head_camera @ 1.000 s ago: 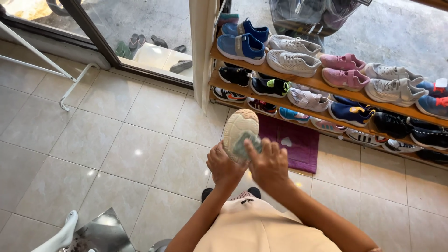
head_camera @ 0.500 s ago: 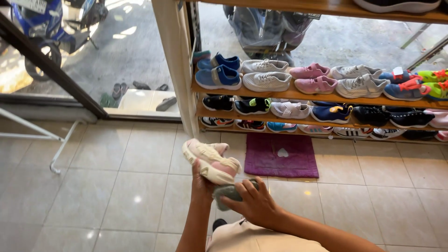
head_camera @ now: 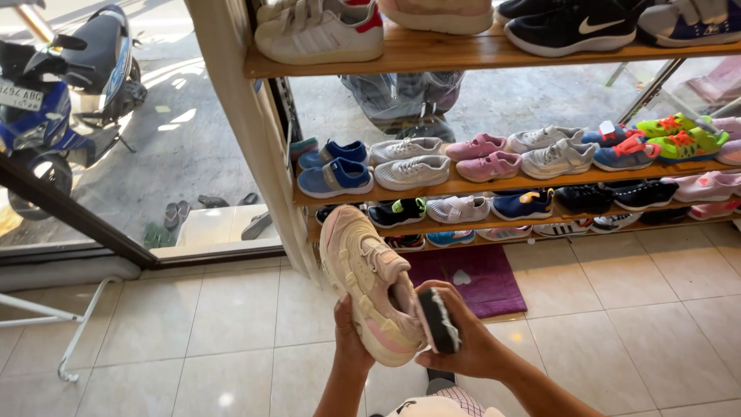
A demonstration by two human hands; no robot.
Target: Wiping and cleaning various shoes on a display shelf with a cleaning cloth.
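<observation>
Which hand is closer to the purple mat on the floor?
The right hand. It holds a dark brush just in front of the purple mat; the left hand grips the cream sneaker farther left.

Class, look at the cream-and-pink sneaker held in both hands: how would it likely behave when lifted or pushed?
The sneaker probably feels light: the left hand supports it from beneath. Its thick sole looks stiff, while the padded upper likely yields. Set down, it shouldn't roll.

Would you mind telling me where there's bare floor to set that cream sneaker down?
The tiled floor lies bare between the glass door and the purple mat, and again right of the mat below the shoe rack. The rack's shelves are packed with shoes.
</observation>
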